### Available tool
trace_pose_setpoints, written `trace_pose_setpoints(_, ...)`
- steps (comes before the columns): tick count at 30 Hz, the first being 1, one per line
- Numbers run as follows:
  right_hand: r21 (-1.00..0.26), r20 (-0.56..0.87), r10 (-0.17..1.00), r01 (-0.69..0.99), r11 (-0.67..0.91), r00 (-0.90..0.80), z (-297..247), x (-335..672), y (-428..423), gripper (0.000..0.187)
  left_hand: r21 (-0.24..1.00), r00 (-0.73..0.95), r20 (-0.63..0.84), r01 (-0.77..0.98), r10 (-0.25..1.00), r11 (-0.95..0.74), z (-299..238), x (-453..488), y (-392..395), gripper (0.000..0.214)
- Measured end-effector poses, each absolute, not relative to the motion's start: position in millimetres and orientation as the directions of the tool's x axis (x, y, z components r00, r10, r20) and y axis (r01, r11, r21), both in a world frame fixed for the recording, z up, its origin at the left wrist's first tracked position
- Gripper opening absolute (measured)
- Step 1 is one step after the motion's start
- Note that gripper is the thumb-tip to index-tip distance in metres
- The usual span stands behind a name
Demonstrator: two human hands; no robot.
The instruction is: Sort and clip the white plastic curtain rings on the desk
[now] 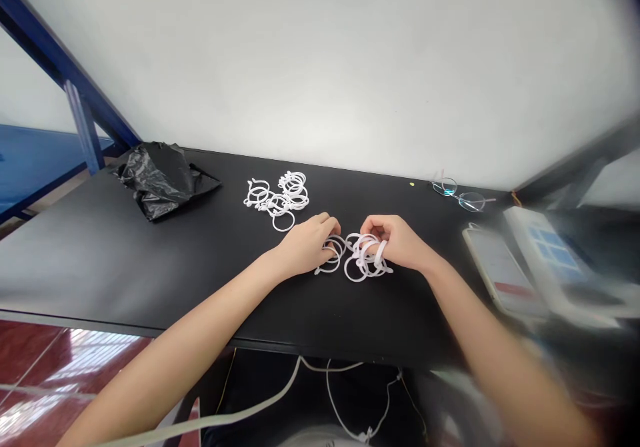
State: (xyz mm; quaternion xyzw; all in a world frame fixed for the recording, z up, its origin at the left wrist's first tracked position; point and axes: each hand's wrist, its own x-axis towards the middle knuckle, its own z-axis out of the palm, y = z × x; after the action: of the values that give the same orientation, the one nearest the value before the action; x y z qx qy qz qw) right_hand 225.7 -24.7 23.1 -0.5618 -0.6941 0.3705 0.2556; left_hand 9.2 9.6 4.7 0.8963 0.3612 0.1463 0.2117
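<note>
My left hand [309, 242] rests on the black table [100, 254] with its fingers curled round a white plastic ring [331, 258]. My right hand [397, 239] is closed on a bunch of white rings [364, 259], some threaded over its fingers. The two hands nearly meet at the table's middle. A loose pile of the same white rings [279, 195] lies farther back, to the left of my hands.
A crumpled black plastic bag [159, 176] lies at the back left. Eyeglasses [460, 194] sit near the wall at the back right. A phone [500, 270] and a white device [555, 260] lie at the right. White cables [345, 394] hang below the table's front edge.
</note>
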Motion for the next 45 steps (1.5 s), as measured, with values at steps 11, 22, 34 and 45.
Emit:
trace_pose_setpoints(11, -0.769, 0.414, 0.886, 0.441, 0.464, -0.209, 22.7, 224.6, -24.3, 0.009, 0.561, 0.621, 0.426, 0.388, 0.657, -0.731, 6.1, 4.3, 17.5, 0.028)
trace_pose_setpoints(22, -0.413, 0.716, 0.668, 0.648, 0.639, -0.202, 21.2, 215.8, -29.0, 0.007, 0.587, 0.489, 0.667, 0.122, 0.563, -0.801, 24.2, 0.5, 10.7, 0.017)
trace_pose_setpoints(34, -0.665, 0.628, 0.777, 0.484, 0.569, -0.051, 15.1, 201.3, -37.9, 0.002, 0.984, 0.809, 0.171, -0.117, 0.563, -0.132, 27.4, -1.4, 14.9, 0.015)
trace_pose_setpoints(45, -0.551, 0.659, 0.731, 0.55, 0.628, -0.174, 17.5, 202.8, -36.7, 0.009, 0.967, 0.81, 0.078, -0.202, 0.581, 0.153, 25.6, 4.6, 8.6, 0.02)
